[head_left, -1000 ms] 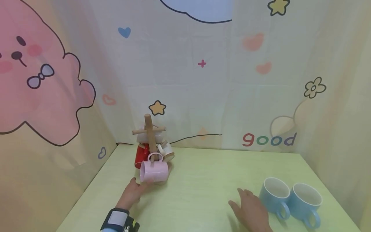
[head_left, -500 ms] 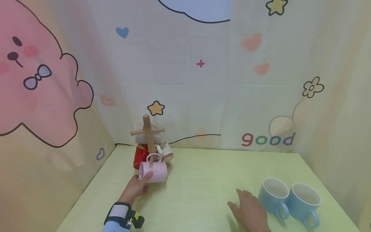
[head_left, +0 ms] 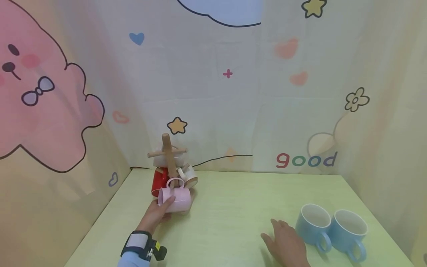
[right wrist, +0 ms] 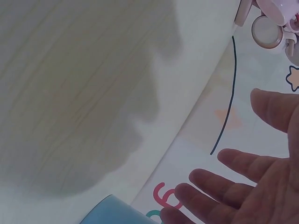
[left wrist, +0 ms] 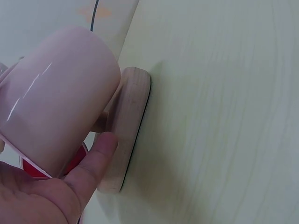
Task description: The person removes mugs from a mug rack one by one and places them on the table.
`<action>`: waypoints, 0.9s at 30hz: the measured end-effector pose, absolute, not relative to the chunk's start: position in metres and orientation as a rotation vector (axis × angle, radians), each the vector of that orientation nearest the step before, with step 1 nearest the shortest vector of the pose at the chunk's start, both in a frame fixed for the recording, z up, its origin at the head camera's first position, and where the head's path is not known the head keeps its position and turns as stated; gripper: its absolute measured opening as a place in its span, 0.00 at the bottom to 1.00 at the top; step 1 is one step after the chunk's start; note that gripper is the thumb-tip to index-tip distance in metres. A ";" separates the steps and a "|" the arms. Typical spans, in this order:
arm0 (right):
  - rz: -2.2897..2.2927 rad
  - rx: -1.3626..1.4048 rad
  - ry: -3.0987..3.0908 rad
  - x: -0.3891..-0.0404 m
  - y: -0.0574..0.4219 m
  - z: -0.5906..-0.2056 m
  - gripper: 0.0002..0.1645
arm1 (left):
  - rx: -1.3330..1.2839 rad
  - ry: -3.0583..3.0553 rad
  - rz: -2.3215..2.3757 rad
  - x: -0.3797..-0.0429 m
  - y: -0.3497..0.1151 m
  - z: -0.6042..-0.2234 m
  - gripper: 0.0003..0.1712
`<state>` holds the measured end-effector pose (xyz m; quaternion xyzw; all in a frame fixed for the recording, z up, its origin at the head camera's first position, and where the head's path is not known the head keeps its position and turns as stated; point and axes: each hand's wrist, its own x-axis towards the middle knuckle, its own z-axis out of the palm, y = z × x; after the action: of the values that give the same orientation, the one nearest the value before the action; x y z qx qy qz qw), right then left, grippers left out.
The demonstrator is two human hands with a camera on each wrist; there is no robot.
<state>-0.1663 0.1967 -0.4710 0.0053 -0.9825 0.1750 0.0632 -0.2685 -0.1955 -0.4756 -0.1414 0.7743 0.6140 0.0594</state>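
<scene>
A pink mug hangs on its side by its handle from a lower peg of the wooden mug tree. My left hand grips this mug at its open end, the thumb on its near wall. In the left wrist view a finger reaches beneath the pink mug, by the wooden base. My right hand hovers with spread fingers and nothing in it, left of two blue mugs. The right wrist view shows that right hand palm side, fingers extended.
A red mug, a white mug and a pale mug also hang on the tree. The blue mugs stand upright side by side at the right, handles toward me. A printed curtain backs the pale green table.
My left hand has come up to the pink mug and taken hold of it; its thumb now lies on the wall. The right hand has hardly moved. The view has shifted slightly.
</scene>
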 end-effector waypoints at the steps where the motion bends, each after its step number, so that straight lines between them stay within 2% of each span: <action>1: 0.530 0.013 -2.972 -0.167 0.197 -0.471 0.34 | -0.431 2.344 1.860 -0.269 -0.195 -0.475 0.64; 27: 0.531 0.014 -2.967 -0.167 0.200 -0.476 0.35 | -0.384 2.203 2.029 -0.271 -0.196 -0.476 0.62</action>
<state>-0.1667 0.2004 -0.4762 0.0046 -0.9824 0.1757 0.0639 -0.2707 -0.1959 -0.4765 -0.1270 0.7282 0.6707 0.0609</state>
